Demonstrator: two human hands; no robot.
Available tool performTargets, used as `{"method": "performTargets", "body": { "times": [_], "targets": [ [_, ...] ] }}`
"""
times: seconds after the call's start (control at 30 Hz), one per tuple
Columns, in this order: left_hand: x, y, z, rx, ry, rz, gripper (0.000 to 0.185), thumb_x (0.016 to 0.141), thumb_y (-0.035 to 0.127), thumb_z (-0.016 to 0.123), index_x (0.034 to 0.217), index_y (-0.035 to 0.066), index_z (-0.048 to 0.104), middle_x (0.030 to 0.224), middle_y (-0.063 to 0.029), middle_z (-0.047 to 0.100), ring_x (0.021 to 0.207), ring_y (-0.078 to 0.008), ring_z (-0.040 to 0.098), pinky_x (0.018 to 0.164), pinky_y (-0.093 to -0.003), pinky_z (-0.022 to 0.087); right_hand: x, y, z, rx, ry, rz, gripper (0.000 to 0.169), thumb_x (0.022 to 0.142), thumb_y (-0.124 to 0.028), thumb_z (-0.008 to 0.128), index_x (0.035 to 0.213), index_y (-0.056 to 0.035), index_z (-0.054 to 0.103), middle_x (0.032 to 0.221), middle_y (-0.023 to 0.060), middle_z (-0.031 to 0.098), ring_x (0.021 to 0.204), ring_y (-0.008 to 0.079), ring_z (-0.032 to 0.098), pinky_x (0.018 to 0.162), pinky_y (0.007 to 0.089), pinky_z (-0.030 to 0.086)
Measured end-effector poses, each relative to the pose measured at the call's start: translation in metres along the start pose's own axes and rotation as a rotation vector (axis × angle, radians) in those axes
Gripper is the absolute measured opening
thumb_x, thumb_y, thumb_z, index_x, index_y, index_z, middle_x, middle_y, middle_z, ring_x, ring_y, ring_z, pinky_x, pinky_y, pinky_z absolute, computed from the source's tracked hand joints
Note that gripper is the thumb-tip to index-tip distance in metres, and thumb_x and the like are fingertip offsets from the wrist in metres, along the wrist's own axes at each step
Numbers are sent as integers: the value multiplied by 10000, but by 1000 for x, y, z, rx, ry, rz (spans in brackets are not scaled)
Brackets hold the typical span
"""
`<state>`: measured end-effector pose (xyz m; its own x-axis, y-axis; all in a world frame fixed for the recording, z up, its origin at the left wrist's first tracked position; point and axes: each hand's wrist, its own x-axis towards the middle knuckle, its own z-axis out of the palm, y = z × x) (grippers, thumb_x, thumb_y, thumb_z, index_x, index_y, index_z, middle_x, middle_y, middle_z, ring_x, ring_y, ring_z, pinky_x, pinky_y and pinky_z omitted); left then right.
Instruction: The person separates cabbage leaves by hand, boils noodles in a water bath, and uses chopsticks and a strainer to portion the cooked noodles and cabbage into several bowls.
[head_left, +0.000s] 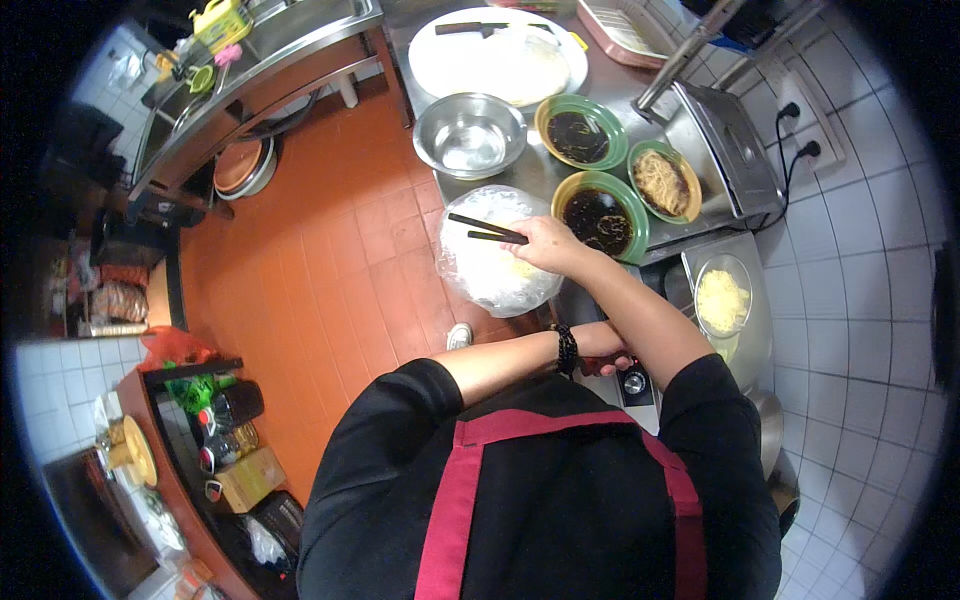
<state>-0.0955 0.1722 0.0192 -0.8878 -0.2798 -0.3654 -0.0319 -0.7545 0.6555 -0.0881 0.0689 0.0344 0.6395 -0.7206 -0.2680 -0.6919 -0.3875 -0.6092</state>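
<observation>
My right hand (551, 244) grips a pair of black chopsticks (487, 229) above a container covered in clear plastic (491, 262), with something pale yellow showing by my fingers. Crossing beneath my right forearm, my left hand (602, 346) is close to a black control knob (634, 382); its fingers are curled and partly hidden, and I cannot tell what they hold. Beyond my right hand are two green-rimmed bowls of dark broth, the nearer bowl (640, 229) and the farther bowl (616, 124). A third bowl (694, 196) has noodles heaped in dark liquid.
A steel basin (470, 135) and a large white plate (450, 64) with a black-handled utensil stand farther back. On the right are a steel box (731, 150), plugged-in cords (784, 150) and a clear bowl of yellow shreds (722, 300). A shelf (142, 420) stands at left.
</observation>
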Motion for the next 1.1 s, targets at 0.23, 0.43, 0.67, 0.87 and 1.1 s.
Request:
{"method": "performTargets", "body": {
  "times": [0.23,0.43,0.67,0.87,1.1],
  "targets": [
    [20,-22,-23,136,-47,4,216,855,202,423,702,67,494,508,6,424,355,-82,425,322,-210,334,52,24,28,-254,-121,318,261,730,-230,550,926,-68,608,897,189,589,838,304,575,744,397,438],
    [11,-13,-21,81,-42,56,303,854,194,402,576,79,448,487,5,434,346,-85,432,316,-219,320,56,11,15,-402,-112,152,215,698,-196,555,879,-93,610,874,147,601,834,310,572,735,408,445],
    [-1,-3,-9,33,20,24,201,810,179,441,654,55,465,484,-3,442,331,-100,428,299,-232,313,37,7,3,-246,64,123,206,685,-254,591,783,-77,626,771,168,595,746,319,571,665,410,455],
    [6,1,-16,-39,-103,64,122,805,143,444,858,33,452,525,-11,461,340,-107,444,304,-246,357,-26,-64,-104,9,269,-56,109,759,-109,619,799,-13,585,639,-13,551,586,43,470,532,203,408],
    [13,4,-12,-39,-107,27,105,791,109,459,880,95,406,521,-2,466,345,-101,435,296,-238,333,-86,-131,-187,333,631,-166,195,736,-200,643,821,-29,602,666,-8,575,609,46,510,563,180,395]
  ]
}}
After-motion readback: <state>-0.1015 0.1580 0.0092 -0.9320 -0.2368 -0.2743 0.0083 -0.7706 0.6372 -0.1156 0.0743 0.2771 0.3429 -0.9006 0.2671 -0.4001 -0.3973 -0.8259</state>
